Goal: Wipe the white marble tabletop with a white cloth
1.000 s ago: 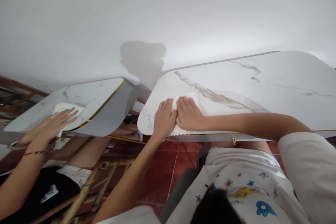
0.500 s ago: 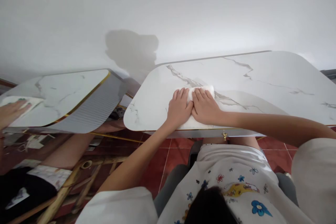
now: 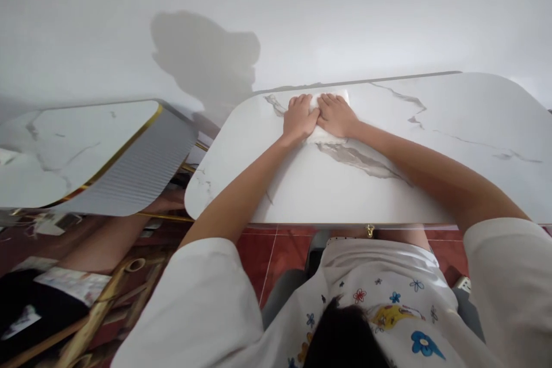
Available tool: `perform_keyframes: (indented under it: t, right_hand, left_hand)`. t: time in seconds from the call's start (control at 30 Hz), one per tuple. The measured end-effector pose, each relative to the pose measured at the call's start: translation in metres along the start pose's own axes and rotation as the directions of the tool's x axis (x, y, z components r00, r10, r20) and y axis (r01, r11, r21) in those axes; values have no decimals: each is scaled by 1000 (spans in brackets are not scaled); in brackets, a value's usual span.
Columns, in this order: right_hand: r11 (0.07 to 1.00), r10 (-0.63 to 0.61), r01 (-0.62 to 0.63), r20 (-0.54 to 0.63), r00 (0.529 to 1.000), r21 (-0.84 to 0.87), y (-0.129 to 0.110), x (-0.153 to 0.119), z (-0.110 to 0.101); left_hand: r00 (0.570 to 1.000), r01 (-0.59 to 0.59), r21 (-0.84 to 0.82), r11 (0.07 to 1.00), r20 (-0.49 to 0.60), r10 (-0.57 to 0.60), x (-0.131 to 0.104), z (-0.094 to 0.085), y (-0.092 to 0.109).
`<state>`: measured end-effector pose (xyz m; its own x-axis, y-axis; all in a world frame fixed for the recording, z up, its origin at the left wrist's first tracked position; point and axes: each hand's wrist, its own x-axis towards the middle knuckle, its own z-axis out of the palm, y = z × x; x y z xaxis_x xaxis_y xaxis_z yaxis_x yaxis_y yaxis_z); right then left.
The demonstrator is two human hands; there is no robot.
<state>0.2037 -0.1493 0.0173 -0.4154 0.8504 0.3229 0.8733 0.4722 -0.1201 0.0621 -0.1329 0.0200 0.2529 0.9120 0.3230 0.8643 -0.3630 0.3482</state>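
A folded white cloth point(image 3: 328, 137) lies on the white marble-patterned tabletop point(image 3: 448, 178), near its back edge. My left hand point(image 3: 299, 118) presses on the cloth's left side, fingers together and slightly bent. Beside it, my right hand point(image 3: 338, 115) bears down on the right part, its fingers pointing toward the wall. The two thumbs meet in the middle. Both arms reach out across the tabletop, and a corner of the cloth shows beyond the right fingers.
To the left stands a second marble-patterned table point(image 3: 99, 132) with gold trim and a ribbed grey side. Another person's leg point(image 3: 103, 241) is below it, near a wooden chair point(image 3: 97, 305). A white wall point(image 3: 345, 11) rises behind both tables. Red tiles point(image 3: 284, 253) cover the floor.
Both my hands have slid the cloth away from me, from the middle of the tabletop toward its back edge. The other person's hand on the left table has gone out of view.
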Motion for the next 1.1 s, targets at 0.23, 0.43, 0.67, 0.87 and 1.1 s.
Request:
perform_keyframes:
  t: [0.23,0.43,0.67,0.87,1.1]
  right_hand:
    - [999,6,-7,-29,1000,-50,46,53,18]
    - [995,37,-34,25,999,-96,66,83,18]
    - [993,83,-79,34,996,-87,70,92,16]
    - [992,108,-106,21,994,-65,55,78,9]
    - [994,106,-106,4,994,-38,30,43,4]
  left_hand:
    - [1000,9,-107,994,-26,-12,68,24,-15]
    - [998,56,-140,989,-7,-57,104,34,-23]
    - [998,59,-101,993,11,-58,118,36,-26]
    - [1000,31,-37,999,0,-31,104,31,-19]
    - [1000,-10,1,1000,-28,10,63,19,-9]
